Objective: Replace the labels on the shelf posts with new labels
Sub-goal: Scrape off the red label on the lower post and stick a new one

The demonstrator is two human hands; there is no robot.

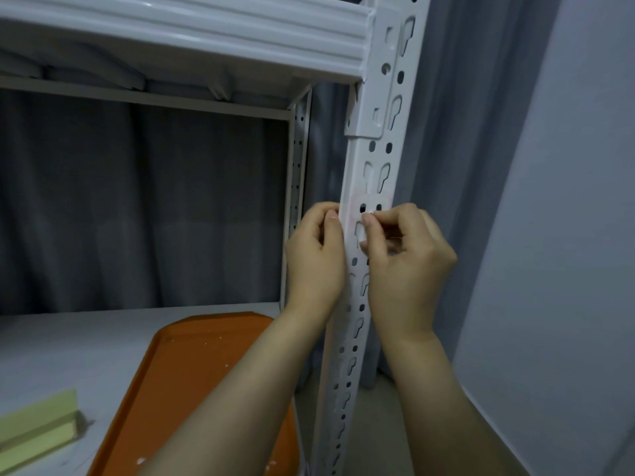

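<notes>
A white perforated shelf post (376,159) runs down the right of the head view. A pale, faintly pink label remnant (357,205) lies on it at hand height. My left hand (314,262) is curled against the post's left edge, thumb and fingertips touching that edge beside the label. My right hand (409,266) is curled on the post's front, fingertips pinching or scraping at the label's lower edge. What lies between the fingertips is too small to make out.
An orange tray (192,379) with small white scraps lies on the grey shelf board (68,345) below. A pale green block (37,427) sits at the bottom left. A white beam (206,36) crosses above. Grey curtains hang behind, a wall stands to the right.
</notes>
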